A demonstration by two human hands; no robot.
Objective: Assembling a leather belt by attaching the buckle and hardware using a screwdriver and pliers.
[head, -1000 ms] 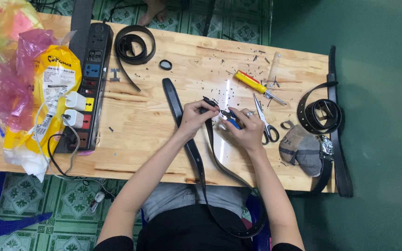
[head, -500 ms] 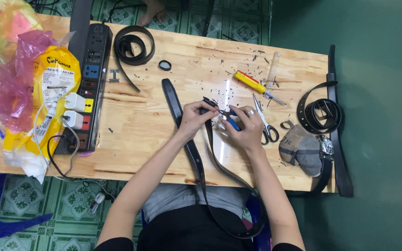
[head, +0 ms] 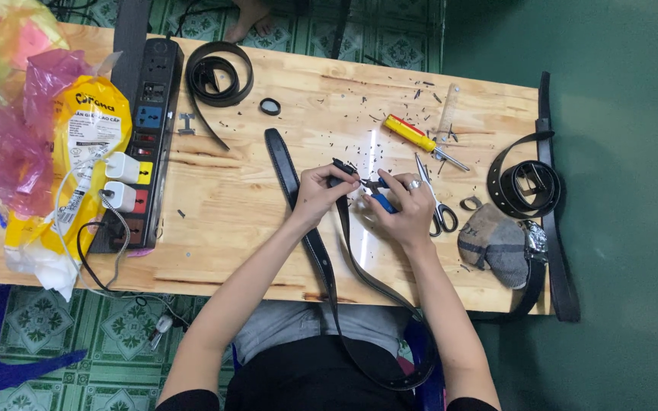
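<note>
The black belt (head: pixel 315 242) lies in the middle of the frame on the wooden desk (head: pixel 237 221), one stretch running from upper centre down over the near edge, where it loops across the person's lap and comes back up to the hands. The left hand (head: pixel 321 192) pinches the belt's free end, its grip clenched on the strap tip. The right hand (head: pixel 405 205) is closed around blue-handled pliers (head: pixel 378 194), whose nose meets the strap end between the two hands.

Judging by the dark crumbs (head: pixel 420 95) strewn across the upper centre of the desk, some cutting or punching is likely done already, and the belt end looks to be mid-work rather than finished. Two coiled belts, one at upper left (head: pixel 218 72) and one at right (head: pixel 527 183), lie apart from the hands; whether they are finished cannot be told.

The exact point where the pliers bite is covered by fingers and too small to read. The belt's buckle does not show. The lap loop is dark against dark clothing, and another strap (head: pixel 557 228) runs off the desk's right edge. Scissors (head: pixel 436 202) and a yellow-and-red screwdriver (head: pixel 413 135) lie just beyond the right hand.
</note>
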